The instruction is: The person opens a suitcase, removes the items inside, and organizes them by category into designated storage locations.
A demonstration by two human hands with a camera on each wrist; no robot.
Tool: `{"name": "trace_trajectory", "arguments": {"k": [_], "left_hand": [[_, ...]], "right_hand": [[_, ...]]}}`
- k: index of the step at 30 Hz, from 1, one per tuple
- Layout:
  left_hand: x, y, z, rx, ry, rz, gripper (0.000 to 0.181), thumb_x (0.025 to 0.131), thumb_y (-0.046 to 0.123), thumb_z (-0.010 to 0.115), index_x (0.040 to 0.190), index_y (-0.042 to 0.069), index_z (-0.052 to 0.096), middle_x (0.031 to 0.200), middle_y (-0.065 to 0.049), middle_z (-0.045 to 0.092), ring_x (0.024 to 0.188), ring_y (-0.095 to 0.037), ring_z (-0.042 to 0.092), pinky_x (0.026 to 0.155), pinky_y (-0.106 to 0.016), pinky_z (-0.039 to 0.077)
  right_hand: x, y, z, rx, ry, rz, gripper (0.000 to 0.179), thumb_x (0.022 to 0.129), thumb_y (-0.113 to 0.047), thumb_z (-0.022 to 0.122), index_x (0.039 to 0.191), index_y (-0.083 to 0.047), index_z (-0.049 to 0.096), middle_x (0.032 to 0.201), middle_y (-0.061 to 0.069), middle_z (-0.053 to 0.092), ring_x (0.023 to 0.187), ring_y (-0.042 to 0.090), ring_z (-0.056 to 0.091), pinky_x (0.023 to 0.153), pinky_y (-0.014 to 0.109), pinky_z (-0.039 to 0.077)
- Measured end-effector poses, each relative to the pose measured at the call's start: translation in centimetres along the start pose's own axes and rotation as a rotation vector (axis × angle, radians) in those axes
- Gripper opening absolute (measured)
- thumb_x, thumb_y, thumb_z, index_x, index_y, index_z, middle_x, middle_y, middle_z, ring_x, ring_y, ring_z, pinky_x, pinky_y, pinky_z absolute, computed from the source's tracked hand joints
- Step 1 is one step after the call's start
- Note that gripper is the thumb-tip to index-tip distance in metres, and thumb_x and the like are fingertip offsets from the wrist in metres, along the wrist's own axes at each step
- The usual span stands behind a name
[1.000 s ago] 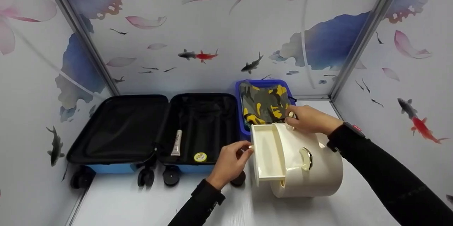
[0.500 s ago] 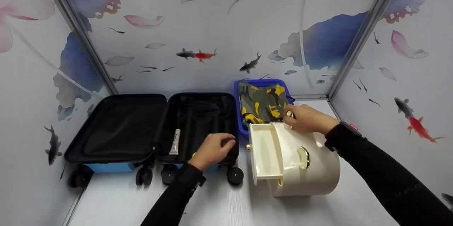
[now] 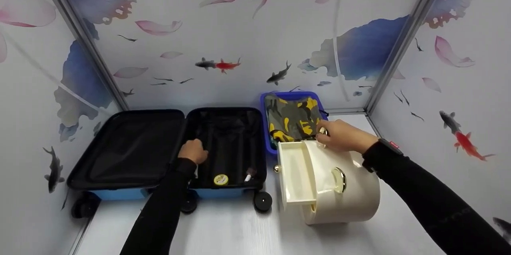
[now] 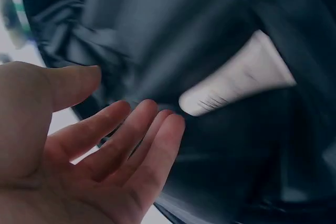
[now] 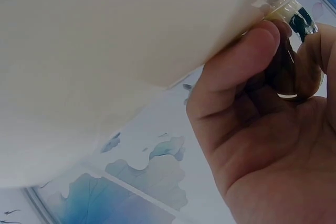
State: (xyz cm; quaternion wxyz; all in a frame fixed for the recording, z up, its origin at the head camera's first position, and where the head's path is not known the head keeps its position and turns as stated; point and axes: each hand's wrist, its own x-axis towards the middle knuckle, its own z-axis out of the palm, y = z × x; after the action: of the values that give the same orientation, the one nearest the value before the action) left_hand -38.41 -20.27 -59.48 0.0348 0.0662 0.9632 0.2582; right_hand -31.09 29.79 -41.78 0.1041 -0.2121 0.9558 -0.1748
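My left hand reaches down into the right half of the open black-lined suitcase. In the left wrist view its fingers are loosely bent, with nothing in them, and the fingertips are close by the end of a pale tube. From the head view the hand covers most of that tube. My right hand curls its fingers around the gold handle on a cream rounded drawer box. The box's drawer, with a gold knob, is pulled out to the left and holds nothing.
A round yellow tin and a small white item with a dark end lie in the suitcase's front. Behind the box, a blue basket holds camouflage cloth. The suitcase lid half lies open at the left; printed walls enclose the table.
My left hand has let go of the drawer knob and moved left over the suitcase to the tube. The small white item has come into view. My right hand stays on the handle.
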Motion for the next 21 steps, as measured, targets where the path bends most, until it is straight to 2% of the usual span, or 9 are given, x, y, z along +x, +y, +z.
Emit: {"name": "trace_trajectory", "arguments": {"k": [3,4,5,7,8,10,15,17,21], "left_hand": [[1.8,-3.1,1.6,0.049,-0.038,-0.003,0.028,0.104,0.006,0.063,0.077,0.009,0.056,0.065,-0.008,0.045,0.054,-0.024,0.044,0.056,-0.041,0.037],[1.5,-2.5,1.1,0.070,-0.070,-0.036,0.025,0.101,0.001,0.062,0.078,0.007,0.057,0.066,-0.010,0.045,0.054,-0.025,0.043,0.055,-0.041,0.037],[1.8,-3.0,1.4,0.080,-0.083,-0.043,0.019,0.100,0.000,0.062,0.082,0.004,0.060,0.069,-0.012,0.049,0.055,-0.026,0.045,0.056,-0.041,0.037],[1.7,-2.8,1.0,0.084,-0.122,-0.093,0.008,0.099,-0.001,0.063,0.092,-0.002,0.066,0.076,-0.019,0.058,0.058,-0.029,0.050,0.058,-0.041,0.039],[1.6,-2.8,0.9,0.087,-0.129,-0.107,0.007,0.099,-0.002,0.063,0.097,-0.005,0.069,0.080,-0.023,0.063,0.060,-0.031,0.053,0.059,-0.041,0.040],[0.7,-1.7,-0.1,0.075,-0.159,-0.147,0.013,0.099,-0.003,0.063,0.105,-0.010,0.072,0.088,-0.029,0.069,0.064,-0.033,0.058,0.061,-0.041,0.042],[-0.4,0.2,-0.9,0.074,-0.162,-0.178,0.016,0.100,-0.003,0.062,0.108,-0.013,0.073,0.099,-0.034,0.071,0.072,-0.037,0.063,0.067,-0.041,0.045],[-0.4,0.9,-0.9,0.084,-0.164,-0.189,0.017,0.100,-0.003,0.064,0.109,-0.014,0.073,0.103,-0.035,0.071,0.076,-0.037,0.064,0.070,-0.042,0.046],[0.1,1.7,-0.7,0.110,-0.218,-0.204,0.012,0.099,-0.002,0.067,0.098,-0.010,0.075,0.105,-0.034,0.073,0.081,-0.037,0.066,0.072,-0.043,0.050]], "right_hand": [[0.0,0.0,0.1,-0.003,0.000,0.000,0.025,0.108,-0.024,0.057,0.122,-0.006,0.068,0.099,0.012,0.078,0.089,0.023,0.070,0.083,0.045,0.059],[0.0,-0.1,0.1,-0.005,-0.001,0.004,0.025,0.108,-0.024,0.057,0.122,-0.006,0.068,0.100,0.011,0.078,0.090,0.023,0.070,0.083,0.045,0.058],[0.0,-0.1,0.1,-0.006,-0.004,0.009,0.026,0.108,-0.025,0.057,0.122,-0.006,0.068,0.100,0.011,0.078,0.091,0.023,0.070,0.083,0.044,0.058],[0.0,-0.1,0.3,-0.008,-0.008,0.013,0.028,0.108,-0.025,0.056,0.124,-0.006,0.068,0.099,0.010,0.078,0.091,0.022,0.070,0.082,0.043,0.057],[0.0,-0.1,0.3,-0.009,-0.010,0.013,0.028,0.108,-0.026,0.056,0.124,-0.006,0.068,0.099,0.010,0.077,0.090,0.023,0.070,0.082,0.043,0.058],[0.0,-0.1,0.4,-0.010,-0.016,0.015,0.029,0.108,-0.026,0.056,0.126,-0.006,0.067,0.098,0.010,0.077,0.089,0.023,0.071,0.082,0.044,0.058],[-0.1,-0.2,0.3,-0.009,-0.012,0.016,0.030,0.110,-0.027,0.055,0.126,-0.005,0.067,0.100,0.012,0.077,0.092,0.024,0.072,0.085,0.047,0.059],[-0.2,-0.1,0.2,-0.010,-0.008,0.020,0.030,0.110,-0.027,0.055,0.127,-0.005,0.067,0.100,0.012,0.077,0.091,0.024,0.071,0.086,0.047,0.058],[-0.3,0.0,0.0,-0.004,0.002,0.029,0.030,0.109,-0.026,0.056,0.126,-0.006,0.068,0.100,0.012,0.077,0.091,0.024,0.070,0.085,0.046,0.058]]}}
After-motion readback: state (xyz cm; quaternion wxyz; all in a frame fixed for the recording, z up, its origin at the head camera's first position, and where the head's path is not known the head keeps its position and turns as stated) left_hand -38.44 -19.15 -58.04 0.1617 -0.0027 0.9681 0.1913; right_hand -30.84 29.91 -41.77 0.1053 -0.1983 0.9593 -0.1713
